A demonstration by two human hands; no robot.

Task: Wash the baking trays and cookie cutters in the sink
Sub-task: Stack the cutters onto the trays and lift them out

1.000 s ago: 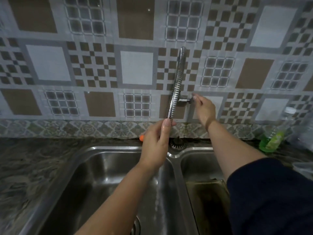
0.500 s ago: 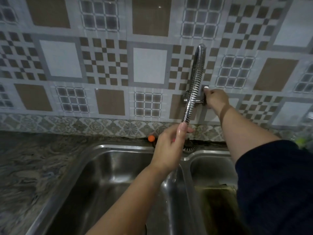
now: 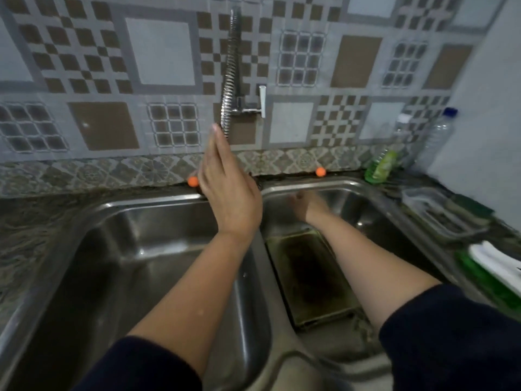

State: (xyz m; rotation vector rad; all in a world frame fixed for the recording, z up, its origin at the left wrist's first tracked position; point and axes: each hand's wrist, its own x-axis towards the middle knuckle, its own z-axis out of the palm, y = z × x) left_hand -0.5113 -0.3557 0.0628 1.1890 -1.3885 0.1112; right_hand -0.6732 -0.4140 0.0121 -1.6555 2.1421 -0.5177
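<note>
Double steel sink (image 3: 158, 201); L basin holds nothing visible. L hand (image 3: 228, 193) raised over the divider, fingers straight and pressed together, tips at the spring faucet hose (image 3: 229, 80). Baking tray (image 3: 310, 277), dark and grimy, lies flat in R basin. R hand (image 3: 306, 206) blurred above tray's far end, grip can't tell. Patterned tile wall behind, marbled counter. Bottles (image 3: 386, 162) and dish rack (image 3: 439, 213) crowd R rim.

Your left hand (image 3: 228, 190) stands fingers-up just under the flexible faucet hose (image 3: 229, 80), which hangs over the divider. In the right basin, a dark baking tray (image 3: 307, 277) covers the floor beneath your right forearm. The left basin (image 3: 135, 249) lies open. Bottles (image 3: 434, 136) and a container (image 3: 434, 210) crowd the right counter.
</note>
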